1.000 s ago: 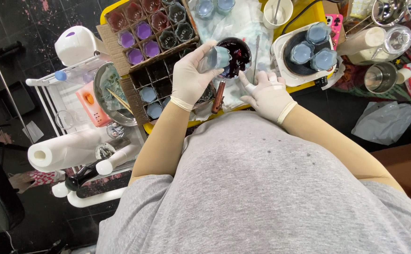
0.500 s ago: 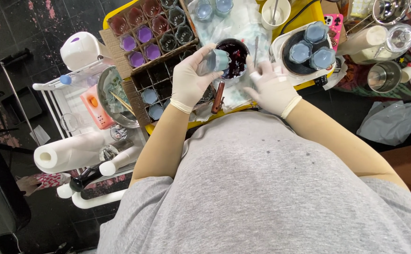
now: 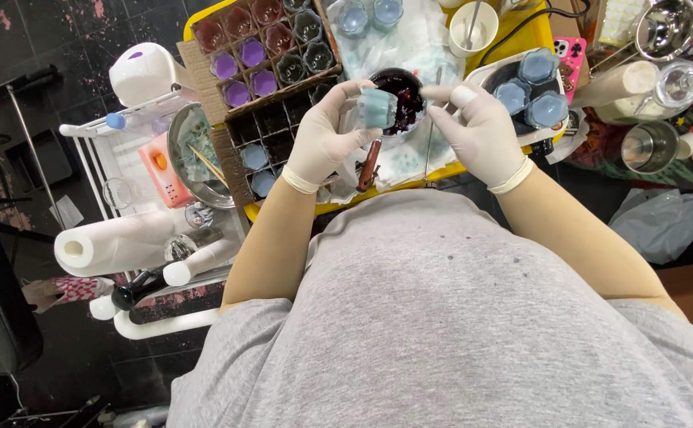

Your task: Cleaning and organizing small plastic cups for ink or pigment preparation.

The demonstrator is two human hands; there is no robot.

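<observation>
My left hand (image 3: 326, 135), in a white glove, grips a small glass cup of pale blue wax (image 3: 378, 107) and holds it tilted over the yellow tray (image 3: 521, 32). My right hand (image 3: 479, 131), also gloved, reaches in beside the cup with its fingertips near the cup's rim; I cannot tell whether they pinch anything. Just behind the cup sits a dark bowl (image 3: 398, 89) of deep red-purple material. A brown-handled tool (image 3: 368, 165) and a thin metal stick (image 3: 432, 135) lie on the stained cloth under the hands.
A cardboard divider box (image 3: 263, 63) of purple, red and blue-filled cups stands at the left. A white tray (image 3: 485, 75) holds three blue cups (image 3: 532, 87). A paper towel roll (image 3: 116, 242), metal pan (image 3: 192, 154), white cup (image 3: 473, 24), pink phone (image 3: 570, 55) and steel pots (image 3: 651, 147) surround the tray.
My right hand has lifted off the cloth and moved up toward the blue cup. The left hand keeps holding the cup in about the same place.
</observation>
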